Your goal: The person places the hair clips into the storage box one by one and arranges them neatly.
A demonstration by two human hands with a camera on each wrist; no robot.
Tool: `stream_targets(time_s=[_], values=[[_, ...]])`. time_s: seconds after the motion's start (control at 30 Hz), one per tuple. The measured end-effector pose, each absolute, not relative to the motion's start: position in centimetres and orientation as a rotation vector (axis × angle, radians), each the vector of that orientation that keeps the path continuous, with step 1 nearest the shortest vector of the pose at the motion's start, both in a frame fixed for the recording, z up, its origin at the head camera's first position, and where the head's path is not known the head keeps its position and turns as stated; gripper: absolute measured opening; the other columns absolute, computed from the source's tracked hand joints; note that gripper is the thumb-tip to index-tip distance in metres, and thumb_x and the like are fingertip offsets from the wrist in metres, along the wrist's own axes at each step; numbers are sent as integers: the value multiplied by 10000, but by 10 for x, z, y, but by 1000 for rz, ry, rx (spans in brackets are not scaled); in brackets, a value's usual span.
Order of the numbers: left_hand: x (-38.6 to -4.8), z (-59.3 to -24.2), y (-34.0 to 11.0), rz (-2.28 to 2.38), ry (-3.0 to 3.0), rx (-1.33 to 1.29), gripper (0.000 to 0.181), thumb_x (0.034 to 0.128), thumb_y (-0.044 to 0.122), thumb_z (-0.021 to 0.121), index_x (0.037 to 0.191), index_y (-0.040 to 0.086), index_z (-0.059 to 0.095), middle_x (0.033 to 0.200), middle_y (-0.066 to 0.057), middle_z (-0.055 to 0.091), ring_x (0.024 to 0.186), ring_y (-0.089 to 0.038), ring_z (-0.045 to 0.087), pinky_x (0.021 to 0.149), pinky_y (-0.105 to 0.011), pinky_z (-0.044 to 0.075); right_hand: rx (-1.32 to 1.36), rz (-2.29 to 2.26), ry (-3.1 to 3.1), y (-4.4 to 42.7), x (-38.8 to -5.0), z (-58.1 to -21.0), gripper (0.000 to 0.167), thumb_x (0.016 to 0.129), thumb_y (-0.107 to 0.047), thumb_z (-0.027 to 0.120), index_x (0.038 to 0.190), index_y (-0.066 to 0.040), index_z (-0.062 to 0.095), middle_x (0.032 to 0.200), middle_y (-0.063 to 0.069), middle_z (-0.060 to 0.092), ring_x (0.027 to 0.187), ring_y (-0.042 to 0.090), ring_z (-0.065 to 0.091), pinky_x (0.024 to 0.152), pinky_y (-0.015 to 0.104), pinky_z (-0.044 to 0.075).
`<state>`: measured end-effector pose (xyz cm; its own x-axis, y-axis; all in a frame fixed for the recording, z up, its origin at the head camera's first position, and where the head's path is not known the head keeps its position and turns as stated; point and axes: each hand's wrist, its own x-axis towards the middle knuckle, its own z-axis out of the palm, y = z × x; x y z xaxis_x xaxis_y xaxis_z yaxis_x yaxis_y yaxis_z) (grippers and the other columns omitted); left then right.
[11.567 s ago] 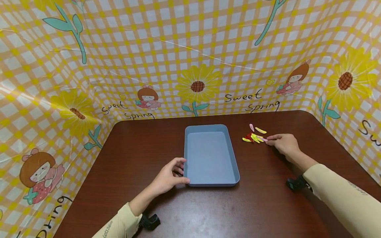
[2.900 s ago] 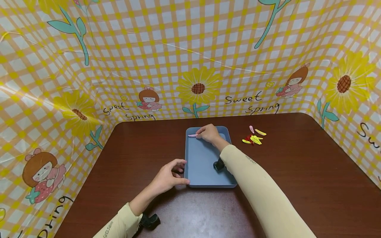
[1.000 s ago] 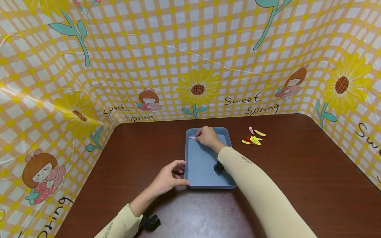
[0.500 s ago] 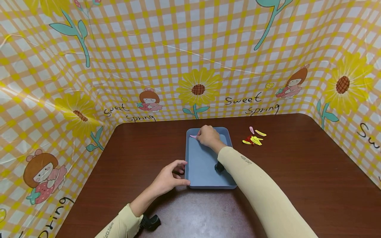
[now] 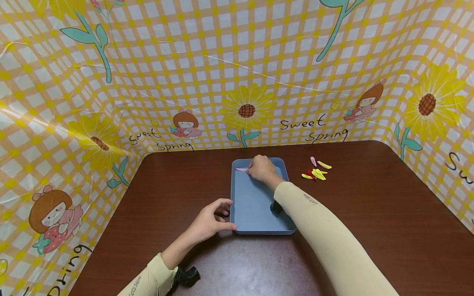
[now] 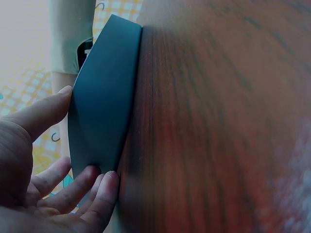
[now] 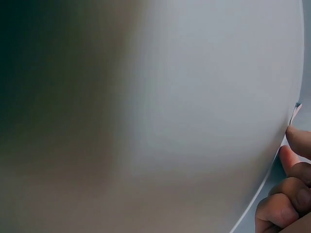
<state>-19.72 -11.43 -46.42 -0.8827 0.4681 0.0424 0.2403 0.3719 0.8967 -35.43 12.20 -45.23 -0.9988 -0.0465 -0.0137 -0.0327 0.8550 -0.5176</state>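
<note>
A blue-grey rectangular tray (image 5: 255,209) lies on the table. Inside its far left corner is a pale pink snap hair clip (image 5: 242,169), whose right end my right hand (image 5: 262,168) pinches between thumb and fingertips. In the right wrist view, a tip of the hair clip (image 7: 295,114) pokes out beyond the thumb. My left hand (image 5: 209,220) rests against the tray's near left side. The left wrist view has its thumb and fingertips (image 6: 109,187) touching the outer wall, spread apart rather than wrapped round it.
Right of the tray, several yellow clips (image 5: 318,174) lie heaped with red ones (image 5: 309,172). Just behind are one pink clip (image 5: 313,161) and one yellow clip (image 5: 324,165). A checked cloth (image 5: 207,74) stands behind and beside the brown table (image 5: 177,176).
My right hand has taken a pink clip from the heap and brought it left into the tray. In the last half second it has shifted slightly right. My left hand stays put.
</note>
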Motion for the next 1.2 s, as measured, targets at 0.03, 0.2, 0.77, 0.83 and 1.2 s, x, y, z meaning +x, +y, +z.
stream_targets(time_s=[0.03, 0.2, 0.77, 0.83, 1.2], values=[[-197, -464, -114, 1519, 2413, 634, 639, 782, 194, 886, 1339, 99, 588, 1226, -133, 618, 1071, -265, 591, 813, -241, 528, -59, -840, 2999, 122, -355, -452, 114, 907, -215, 739, 909, -116, 795, 922, 38, 749, 827, 216, 650, 671, 382, 532], [-197, -465, -115, 1516, 2416, 633, 634, 783, 197, 886, 1337, 110, 590, 1224, -122, 620, 1072, -260, 594, 821, -262, 534, -41, -848, 3000, 121, -354, -451, 115, 918, -203, 721, 884, -115, 787, 885, 37, 742, 799, 224, 642, 636, 369, 513], [-197, -466, -115, 1513, 2422, 633, 635, 786, 195, 883, 1340, 103, 586, 1224, -126, 622, 1069, -257, 593, 816, -253, 533, -77, -848, 3002, 120, -352, -453, 125, 917, -231, 733, 901, -124, 794, 875, 30, 735, 789, 218, 624, 638, 362, 492], [-197, -466, -115, 1514, 2422, 634, 634, 786, 194, 883, 1340, 107, 587, 1223, -119, 623, 1069, -253, 594, 821, -264, 537, -79, -853, 3002, 120, -352, -453, 128, 912, -239, 742, 891, -123, 792, 849, 27, 726, 774, 219, 621, 627, 356, 485], [-197, -466, -115, 1518, 2429, 640, 634, 784, 187, 885, 1339, 112, 589, 1218, -110, 627, 1070, -254, 599, 850, -338, 552, -79, -782, 3019, 118, -351, -451, 213, 906, -302, 755, 755, -153, 735, 710, 16, 661, 695, 209, 591, 566, 340, 438]])
